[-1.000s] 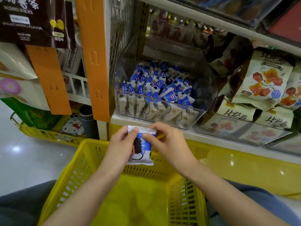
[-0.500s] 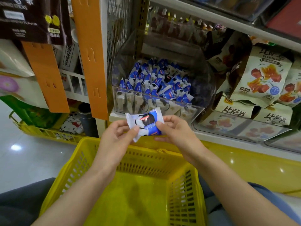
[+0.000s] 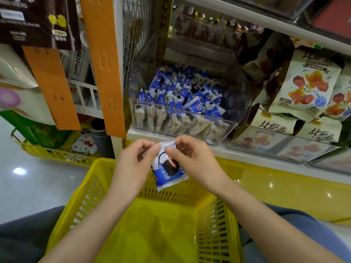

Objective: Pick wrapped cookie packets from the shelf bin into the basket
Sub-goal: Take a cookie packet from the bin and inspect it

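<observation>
Pinching one cookie packet [image 3: 169, 168] by its top edge — left hand [image 3: 133, 168], right hand [image 3: 193, 162] — above basket [image 3: 214, 224]; bin [image 3: 182, 118] at twelve o'clock.

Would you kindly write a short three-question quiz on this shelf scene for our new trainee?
1. True or false: the cookie packet already lies in the yellow basket.
2. Which hands hold the packet? A) left hand only B) right hand only C) both
3. Fill in: the remaining packets sit in a clear ___ on the shelf.

Key: 1 false, it is held above the basket; 2 C, both pinch its top edge; 3 bin.
</observation>
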The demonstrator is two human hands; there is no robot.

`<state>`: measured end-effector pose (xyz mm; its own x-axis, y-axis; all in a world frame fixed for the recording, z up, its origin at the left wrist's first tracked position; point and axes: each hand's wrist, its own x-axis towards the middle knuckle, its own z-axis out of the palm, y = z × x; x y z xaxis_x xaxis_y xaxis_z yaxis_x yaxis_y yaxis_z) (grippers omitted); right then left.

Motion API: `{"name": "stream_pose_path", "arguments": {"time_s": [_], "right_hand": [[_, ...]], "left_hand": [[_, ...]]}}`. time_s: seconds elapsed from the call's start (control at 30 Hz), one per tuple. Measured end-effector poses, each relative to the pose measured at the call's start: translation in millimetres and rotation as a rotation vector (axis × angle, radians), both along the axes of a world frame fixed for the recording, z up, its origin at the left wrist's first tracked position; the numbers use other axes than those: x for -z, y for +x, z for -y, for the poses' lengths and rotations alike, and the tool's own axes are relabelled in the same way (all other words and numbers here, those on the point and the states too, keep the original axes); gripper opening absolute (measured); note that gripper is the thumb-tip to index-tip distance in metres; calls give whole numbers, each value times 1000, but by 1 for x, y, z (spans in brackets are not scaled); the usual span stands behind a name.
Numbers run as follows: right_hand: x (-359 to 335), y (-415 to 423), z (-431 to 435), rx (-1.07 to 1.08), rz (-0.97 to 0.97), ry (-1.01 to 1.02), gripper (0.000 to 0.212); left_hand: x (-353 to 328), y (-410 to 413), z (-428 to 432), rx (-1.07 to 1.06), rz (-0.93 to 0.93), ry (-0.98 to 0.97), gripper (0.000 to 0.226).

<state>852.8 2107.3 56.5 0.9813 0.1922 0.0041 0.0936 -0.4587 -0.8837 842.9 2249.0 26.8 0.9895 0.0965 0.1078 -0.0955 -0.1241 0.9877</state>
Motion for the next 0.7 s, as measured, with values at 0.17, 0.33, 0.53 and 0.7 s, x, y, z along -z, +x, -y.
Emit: {"name": "stream_pose_path", "arguments": {"time_s": [0.17, 0.33, 0.53, 0.7], "right_hand": [[1, -3, 0, -40, 86, -28, 12], [1, -5, 4, -62, 340, -282, 11], [2, -2, 7, 69, 485, -371, 9], [2, 0, 7, 136, 412, -127, 2]], "left_hand": [[-4, 0, -3, 58, 26, 26, 17], [-4, 0, 0, 84, -40, -39, 21], [2, 3, -2, -22, -72, 69, 12], [-2, 5, -2, 34, -324, -75, 44]]}}
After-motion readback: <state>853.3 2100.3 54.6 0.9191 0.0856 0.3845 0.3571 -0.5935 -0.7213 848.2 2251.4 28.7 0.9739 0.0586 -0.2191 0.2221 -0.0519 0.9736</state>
